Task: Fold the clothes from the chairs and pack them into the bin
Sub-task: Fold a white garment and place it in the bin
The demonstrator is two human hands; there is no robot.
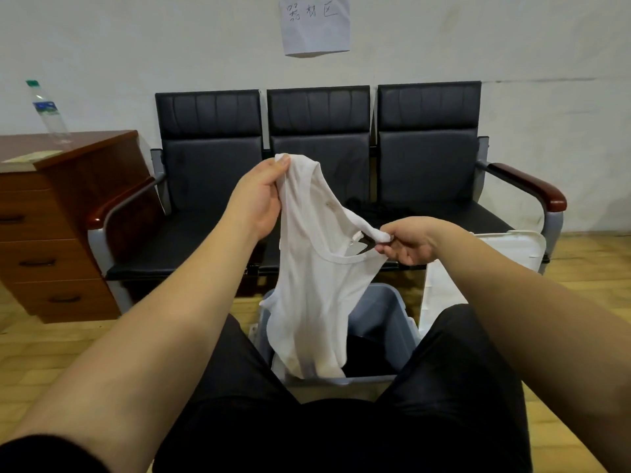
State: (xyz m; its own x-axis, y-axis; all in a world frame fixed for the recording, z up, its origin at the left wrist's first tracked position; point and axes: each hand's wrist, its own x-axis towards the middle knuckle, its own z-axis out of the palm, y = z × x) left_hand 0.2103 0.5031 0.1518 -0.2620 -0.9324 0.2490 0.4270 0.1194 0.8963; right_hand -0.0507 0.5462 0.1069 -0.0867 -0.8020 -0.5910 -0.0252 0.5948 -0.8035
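Landmark: the grey bin [392, 312] on the floor between my knees; every place below is told from it.
Bottle: a clear plastic bottle [47, 112] with a green cap stands far up and to the left of the bin, on the wooden drawer cabinet [68, 213].
Cabinet: brown, with three drawer fronts showing, well to the left of the bin and just beside the chairs' left armrest.
Chairs: a row of three black chairs [211, 172] stands behind the bin against the wall; a small dark heap lies on the middle seat, too dim to make out.
My left hand: my left hand [259, 196] is raised above the bin's left side, thumb and fingers clamped on one shoulder strap of the white tank top [307, 295].
Tank top: it hangs from both my hands, the left strap higher than the right, its body draping down so that the hem dips inside the bin's opening, towards the left side.
Bin contents: something dark lies at the bottom, to the right of the hem.
Paper: a white sheet [316, 23] with handwriting is stuck on the wall high above the bin.
My right hand: my right hand [409, 244] is above the bin's right rim and lower than the left, fingers pinched tight on the other strap, bunched between thumb and forefinger.
Lid: a white lid [505, 247] leans against the right-hand chair, just beside the bin on the right.
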